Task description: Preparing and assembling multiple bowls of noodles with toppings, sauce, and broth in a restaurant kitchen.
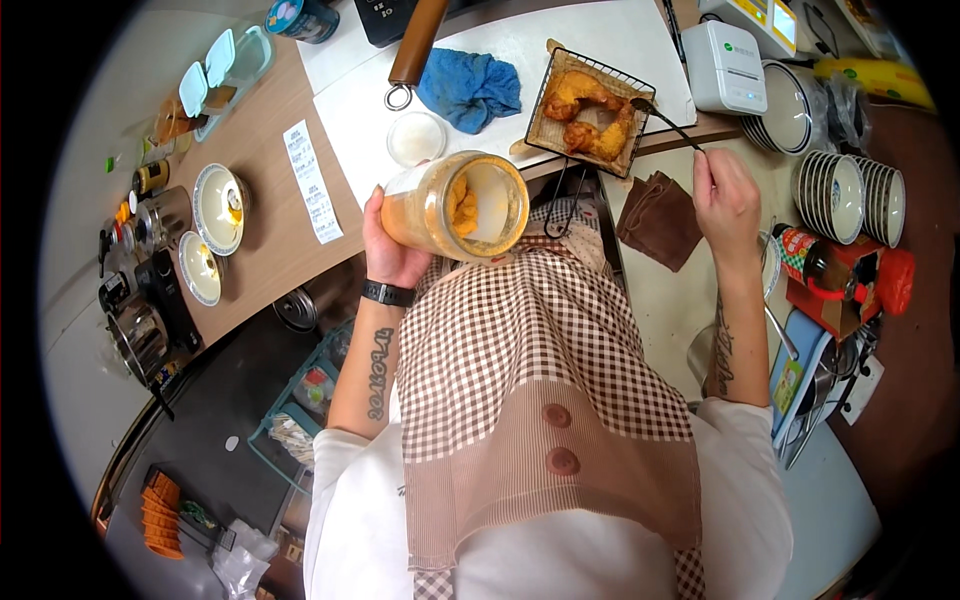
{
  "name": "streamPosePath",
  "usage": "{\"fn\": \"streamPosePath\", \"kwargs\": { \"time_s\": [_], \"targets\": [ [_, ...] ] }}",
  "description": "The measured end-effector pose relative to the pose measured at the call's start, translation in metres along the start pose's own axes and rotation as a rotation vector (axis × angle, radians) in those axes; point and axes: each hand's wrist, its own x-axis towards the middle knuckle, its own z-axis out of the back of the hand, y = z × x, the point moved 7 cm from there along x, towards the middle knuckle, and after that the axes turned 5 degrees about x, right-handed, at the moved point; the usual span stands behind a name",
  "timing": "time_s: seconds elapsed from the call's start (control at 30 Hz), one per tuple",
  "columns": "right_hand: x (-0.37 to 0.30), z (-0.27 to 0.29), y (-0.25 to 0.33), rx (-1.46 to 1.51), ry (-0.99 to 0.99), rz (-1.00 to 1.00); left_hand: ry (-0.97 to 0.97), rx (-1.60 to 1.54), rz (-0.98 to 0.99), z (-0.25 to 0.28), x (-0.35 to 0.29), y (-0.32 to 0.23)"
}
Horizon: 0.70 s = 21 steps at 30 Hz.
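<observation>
My left hand [393,255] is wrapped round a clear glass jar [420,212], which is tilted with its open mouth to the right. Clumps of orange powder [463,207] cling inside it. Between the fingers of my right hand [727,192] is the handle of a small dark spoon [672,122]. Its tip reaches over the right side of a black wire basket [604,67] lined with brown paper. Several pieces of golden fried chicken [584,94] lie in there. Behind the jar sits a round whitish lid [416,138], close to a crumpled blue cloth [470,90].
A folded brown cloth [660,221] lies below the basket. On the right are stacked bowls [829,196], a white printer [724,68] and a red-capped bottle [822,262]. To the left are a paper receipt [313,182] and two patterned bowls [215,222]. A brown handle [418,42] juts in above.
</observation>
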Motion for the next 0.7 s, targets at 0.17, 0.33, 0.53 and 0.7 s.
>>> {"fn": "streamPosePath", "kwargs": {
  "time_s": [0.17,0.33,0.53,0.7],
  "targets": [
    [0.004,0.022,0.012,0.086,-0.131,-0.152,-0.013,0.002,-0.012,0.002,-0.002,-0.001],
    [0.013,0.036,0.113,0.508,0.116,0.256,-0.064,-0.019,0.076,0.004,0.004,0.007],
    [0.038,-0.02,0.16,0.465,0.271,0.282,0.104,0.033,0.05,-0.011,-0.003,0.004],
    [0.04,-0.068,0.1,0.497,0.354,-0.254,0.202,-0.331,0.034,0.039,-0.006,-0.001]
  ]
}}
